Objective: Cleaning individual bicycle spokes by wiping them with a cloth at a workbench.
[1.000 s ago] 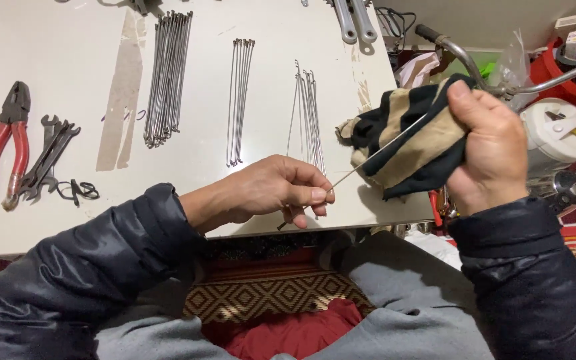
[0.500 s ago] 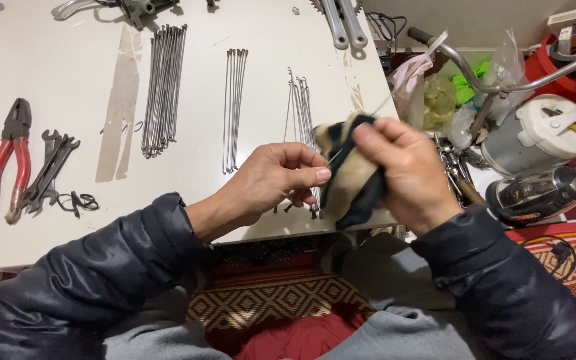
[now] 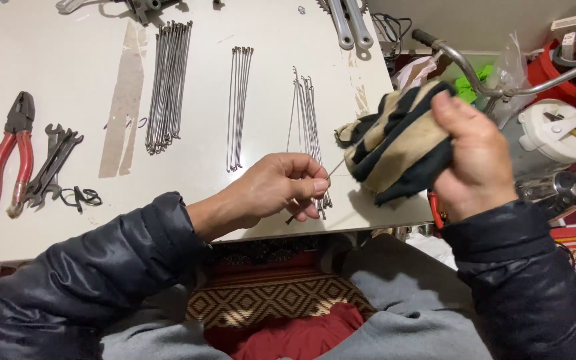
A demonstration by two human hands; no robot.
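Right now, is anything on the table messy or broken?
Nothing looks broken. The thin metal rods lie in three neat bundles. The left hand pinches one rod that the right hand wipes with a striped cloth. Only a strip of tape looks crinkled.

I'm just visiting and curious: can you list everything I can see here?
table: one, white, under the parts
spoke bundles: three, grey metal, laid in rows mid-table
single spoke: one, grey, pinched by left hand, running into rag
rag: one, black and tan, gripped in right hand
pliers: one, red handles, table's left side
spanners: small dark cluster, beside pliers
handlebar: one, chrome, upper right
patterned cloth: red and tan, below table
left hand: bare, dark sleeve
right hand: bare, dark sleeve
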